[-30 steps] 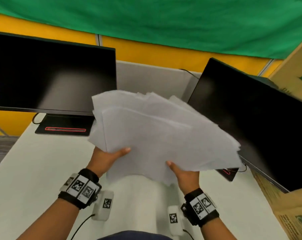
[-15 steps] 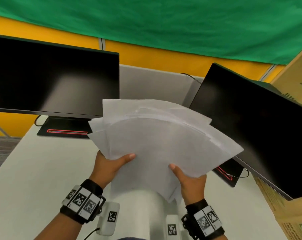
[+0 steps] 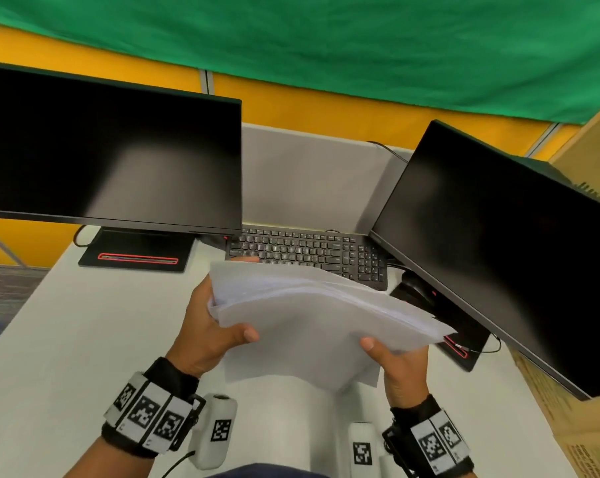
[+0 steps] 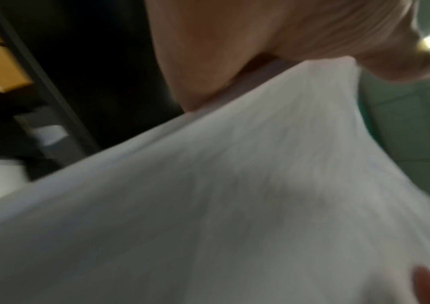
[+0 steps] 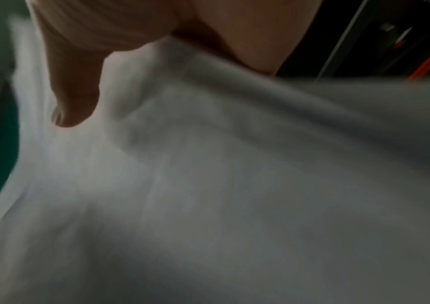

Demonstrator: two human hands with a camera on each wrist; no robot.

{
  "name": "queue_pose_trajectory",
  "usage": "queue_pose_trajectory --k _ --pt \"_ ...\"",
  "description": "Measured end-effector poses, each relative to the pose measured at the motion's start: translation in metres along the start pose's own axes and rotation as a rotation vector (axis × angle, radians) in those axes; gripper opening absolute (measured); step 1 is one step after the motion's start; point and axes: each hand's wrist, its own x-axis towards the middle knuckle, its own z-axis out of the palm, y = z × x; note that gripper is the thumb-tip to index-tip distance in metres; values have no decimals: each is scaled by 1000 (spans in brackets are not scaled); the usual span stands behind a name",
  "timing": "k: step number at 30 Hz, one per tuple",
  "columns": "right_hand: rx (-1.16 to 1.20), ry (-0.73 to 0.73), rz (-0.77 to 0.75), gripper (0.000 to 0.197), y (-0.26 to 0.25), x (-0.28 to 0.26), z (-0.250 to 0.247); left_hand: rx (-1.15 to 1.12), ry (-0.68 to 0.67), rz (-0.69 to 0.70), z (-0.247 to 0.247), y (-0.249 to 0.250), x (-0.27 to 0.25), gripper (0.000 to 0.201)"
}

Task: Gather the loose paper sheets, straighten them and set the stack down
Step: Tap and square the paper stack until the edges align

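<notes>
Both hands pinch the paper stack [image 3: 312,315] at centre frame; left hand [image 3: 209,334], right hand [image 3: 400,369]; long axis slants toward lower right

desk [image 3: 67,339] white | two dark monitors: left monitor [image 3: 109,160], right monitor [image 3: 505,243] angled inward | black keyboard [image 3: 308,253] between them | green curtain [image 3: 326,39] behind | cardboard box [image 3: 588,160] far right
</notes>
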Motion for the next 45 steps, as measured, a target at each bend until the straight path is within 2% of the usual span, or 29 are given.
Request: queue_pose_trajectory --k 2,4,5,8,10,12,14,16,17,21,27,29,31,33,36,38,41,43,45 --pt "6 -12 10 60 -1 2 5 49 -20 73 8 6 6 100" --pt "14 22 45 64 2 4 4 34 41 74 9 6 10 99" --pt "22 38 68 65 4 4 2 -11 93 34 6 2 9 96" --pt "20 61 170 72 19 -2 0 -198 260 -226 5 -21 -7 77" --pt "-24 58 230 65 32 -13 6 -226 350 -344 14 -37 -19 58" --pt "-59 60 252 58 39 -23 13 -219 390 -393 19 -49 -26 68" --pt "-46 57 248 57 36 -25 15 -210 411 -436 21 -46 -22 64" --pt "-34 65 236 56 34 -23 10 -194 463 -409 12 -43 -17 71" --pt "-34 79 229 56 33 -22 7 -172 454 -386 8 -47 -15 76" --pt "-107 69 214 64 25 -19 9 -195 384 -315 13 -42 -7 74" --pt "-104 86 115 70 5 -4 17 -155 323 -260 16 -20 10 57" --pt "-121 105 109 76 4 -3 17 -174 312 -273 16 -24 11 63" --pt "-134 119 105 72 8 -3 15 -186 321 -315 14 -34 6 67" --pt "-151 124 125 73 14 -8 14 -182 340 -382 12 -46 -5 67" --pt "-148 148 204 81 23 -16 19 -78 394 -404 17 -59 -20 60" --pt "-154 166 239 77 27 -18 20 -49 393 -404 19 -63 -24 51" --pt "-163 203 237 60 30 -16 16 -46 401 -418 18 -63 -25 55" --pt "-196 199 245 58 32 -15 17 -65 393 -402 18 -60 -22 47" --pt "-234 195 259 53 36 -16 20 -72 364 -360 17 -58 -21 55"
